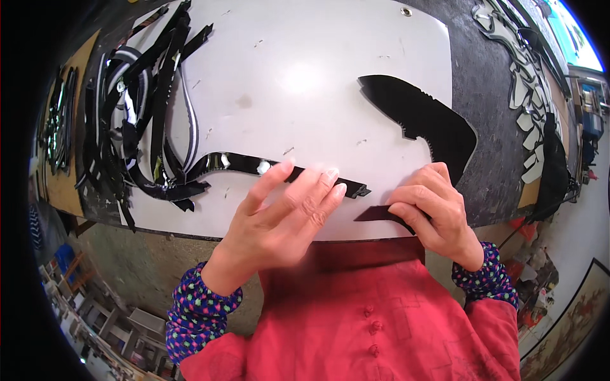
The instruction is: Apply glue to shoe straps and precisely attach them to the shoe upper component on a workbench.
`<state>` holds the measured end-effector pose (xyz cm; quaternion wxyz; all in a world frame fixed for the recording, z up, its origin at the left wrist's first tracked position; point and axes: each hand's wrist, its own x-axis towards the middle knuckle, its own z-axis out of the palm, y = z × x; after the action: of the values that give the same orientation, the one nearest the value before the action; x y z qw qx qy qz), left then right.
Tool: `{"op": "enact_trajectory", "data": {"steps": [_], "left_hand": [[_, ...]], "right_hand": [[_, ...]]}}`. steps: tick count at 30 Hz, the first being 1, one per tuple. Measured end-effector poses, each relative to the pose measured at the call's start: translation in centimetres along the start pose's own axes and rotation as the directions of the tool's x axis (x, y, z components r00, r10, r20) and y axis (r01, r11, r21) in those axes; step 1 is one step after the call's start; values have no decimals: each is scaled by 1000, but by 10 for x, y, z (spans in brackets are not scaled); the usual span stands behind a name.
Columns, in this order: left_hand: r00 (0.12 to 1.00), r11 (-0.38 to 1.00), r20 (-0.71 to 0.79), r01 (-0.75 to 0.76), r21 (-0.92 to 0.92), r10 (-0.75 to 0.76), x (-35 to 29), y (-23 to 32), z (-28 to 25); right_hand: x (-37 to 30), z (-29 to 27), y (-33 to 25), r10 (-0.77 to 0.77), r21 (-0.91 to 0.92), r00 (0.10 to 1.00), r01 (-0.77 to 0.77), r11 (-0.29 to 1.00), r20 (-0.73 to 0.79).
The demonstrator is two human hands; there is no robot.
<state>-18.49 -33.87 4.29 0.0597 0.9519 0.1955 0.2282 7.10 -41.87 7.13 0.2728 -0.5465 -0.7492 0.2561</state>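
My left hand (286, 213) is over the near part of the white board, its fingers spread apart. Under and beyond its fingertips runs a narrow glossy black strip (244, 162), reaching left toward a heap of strips; I cannot tell whether the fingers touch it. To the right, my right hand (435, 209) is closed around a dark, flat strip (379, 214) whose pointed end sticks out to the left near the front edge. Just beyond that hand lies a broad, curved black sheet piece (424, 117) with small notches along its edges.
A tangled heap of black and white-edged strips (159, 82) lies on the left of the white board (292, 76). Many pale curved cut pieces (524, 89) line the dark table's right side. Thin dark strips (60, 120) rest on brown cardboard (79, 89) at far left.
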Motion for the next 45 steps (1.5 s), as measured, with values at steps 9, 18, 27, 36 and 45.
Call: {"op": "enact_trajectory", "data": {"steps": [9, 18, 27, 36, 45], "left_hand": [[1000, 998, 29, -7, -64, 9, 5, 2, 4], [999, 998, 39, 6, -62, -3, 7, 4, 4], [998, 998, 26, -52, -39, 53, 8, 0, 5], [999, 998, 2, -52, -33, 52, 6, 1, 7], [1000, 999, 24, -10, -44, 11, 8, 4, 5]], "right_hand": [[6, -1, -3, 152, -46, 988, -150, 988, 41], [6, 3, -2, 208, -54, 978, -207, 977, 9], [6, 2, -2, 222, -57, 975, -222, 973, 10], [10, -4, -5, 272, -74, 959, -266, 961, 84], [12, -4, -5, 275, -70, 958, -270, 960, 80]]}}
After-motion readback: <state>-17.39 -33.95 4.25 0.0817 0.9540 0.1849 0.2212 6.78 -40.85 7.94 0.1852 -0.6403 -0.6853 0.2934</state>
